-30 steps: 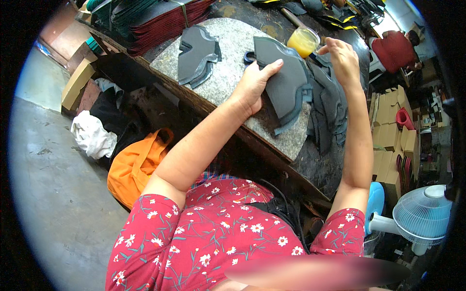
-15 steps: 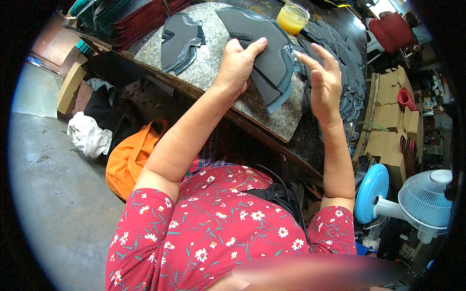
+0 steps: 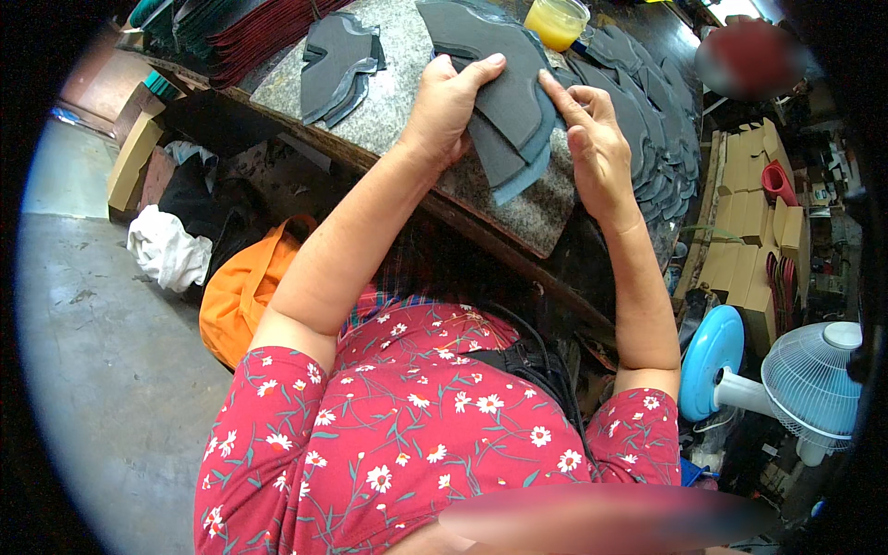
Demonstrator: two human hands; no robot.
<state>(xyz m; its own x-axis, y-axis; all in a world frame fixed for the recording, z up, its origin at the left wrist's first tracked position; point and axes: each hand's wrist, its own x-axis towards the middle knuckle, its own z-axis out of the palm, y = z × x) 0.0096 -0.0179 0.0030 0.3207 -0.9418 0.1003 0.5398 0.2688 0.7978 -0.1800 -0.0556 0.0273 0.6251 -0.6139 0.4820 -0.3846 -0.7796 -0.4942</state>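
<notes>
My left hand [image 3: 444, 109] is closed on a stack of curved dark grey foam pieces [image 3: 504, 102], its thumb lying across the top and its fingers hidden underneath. The pieces overlap like a fan, with a blue-grey edge [image 3: 529, 171] showing at the lower right. At the stack's right edge is my right hand [image 3: 601, 148]; its index finger is stretched out and touches the rim, while the other fingers are bent and apart from it. A smaller stack of similar grey pieces [image 3: 335, 65] lies on the speckled stone slab [image 3: 393, 106] to the left.
A tub of yellowish liquid [image 3: 557, 23] stands behind. Many overlapping grey pieces [image 3: 652, 120] cover the bench at right. Dark red strips [image 3: 264, 42] are bundled at far left. An orange bag [image 3: 245, 305] hangs below the bench; a blue-and-white fan [image 3: 809, 384] stands at right.
My right hand has come down and left, its index finger now on the stack's edge. The left hand keeps its grip. The view has shifted slightly.
</notes>
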